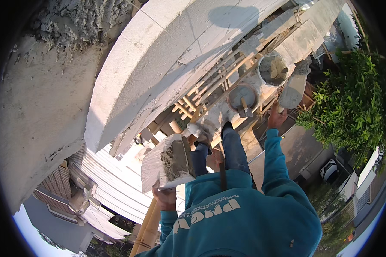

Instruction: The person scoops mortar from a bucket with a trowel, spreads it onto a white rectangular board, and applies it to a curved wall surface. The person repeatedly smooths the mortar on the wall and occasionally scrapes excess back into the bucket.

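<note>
My left hand (165, 198) grips the lower edge of a white mortar board (151, 168), which carries a heap of grey mortar (174, 160). My right hand (278, 118) reaches out to the right, its fingers closed round the handle of a trowel (292, 91). Wet mortar (303, 67) sits at the trowel's far end. Beside the blade stands a round bucket (260, 70) with mortar inside. Nearer my feet is a second round bucket (229, 98) with greyish contents, and a small wooden-handled tool (245, 109) rests across its rim.
A pale block wall (158, 55) runs along my left, with a rough plastered surface (51, 85) beyond it. I stand on plank scaffolding (302, 43) with bamboo poles (221, 77) alongside. Open drops show on both sides, over a corrugated roof (111, 171) and a leafy tree (351, 103).
</note>
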### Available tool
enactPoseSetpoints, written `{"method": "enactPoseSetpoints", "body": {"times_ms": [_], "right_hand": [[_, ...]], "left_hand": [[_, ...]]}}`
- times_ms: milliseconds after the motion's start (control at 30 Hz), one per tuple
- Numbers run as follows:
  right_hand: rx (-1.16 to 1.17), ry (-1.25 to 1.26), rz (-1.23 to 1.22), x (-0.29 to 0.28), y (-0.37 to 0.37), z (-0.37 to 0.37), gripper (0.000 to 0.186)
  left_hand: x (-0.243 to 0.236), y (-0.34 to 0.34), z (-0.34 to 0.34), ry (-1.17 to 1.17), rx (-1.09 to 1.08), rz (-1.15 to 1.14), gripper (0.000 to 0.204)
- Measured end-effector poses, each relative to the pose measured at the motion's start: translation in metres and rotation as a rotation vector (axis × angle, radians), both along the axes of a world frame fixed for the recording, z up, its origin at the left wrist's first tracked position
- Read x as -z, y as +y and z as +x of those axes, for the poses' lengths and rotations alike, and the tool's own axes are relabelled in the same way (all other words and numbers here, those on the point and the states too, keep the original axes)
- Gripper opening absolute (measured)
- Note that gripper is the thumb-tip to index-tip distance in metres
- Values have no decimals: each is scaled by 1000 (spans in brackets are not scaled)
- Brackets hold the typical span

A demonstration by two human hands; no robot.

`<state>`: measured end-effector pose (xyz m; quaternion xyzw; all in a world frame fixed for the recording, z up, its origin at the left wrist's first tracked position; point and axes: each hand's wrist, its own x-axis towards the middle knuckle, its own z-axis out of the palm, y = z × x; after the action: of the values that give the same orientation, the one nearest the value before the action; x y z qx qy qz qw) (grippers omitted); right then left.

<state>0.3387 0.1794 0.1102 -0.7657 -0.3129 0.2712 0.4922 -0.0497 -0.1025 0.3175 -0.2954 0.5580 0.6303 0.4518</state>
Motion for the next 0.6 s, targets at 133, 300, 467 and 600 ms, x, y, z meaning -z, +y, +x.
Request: {"method": "enactPoseSetpoints", "body": {"times_ms": [133, 300, 467, 600], "right_hand": [[-223, 135, -45, -48, -37, -47, 23], [-498, -25, -124, -97, -87, -113, 30], [-863, -90, -129, -84, -128, -161, 29], [-1285, 171, 10, -199, -139, -258, 30]], "left_hand": [[-16, -12, 5, 27, -104, 62, 52], [-7, -64, -1, 33, -246, 81, 52], [9, -112, -8, 132, -338, 128, 50], [2, -133, 2, 192, -435, 58, 38]]}}
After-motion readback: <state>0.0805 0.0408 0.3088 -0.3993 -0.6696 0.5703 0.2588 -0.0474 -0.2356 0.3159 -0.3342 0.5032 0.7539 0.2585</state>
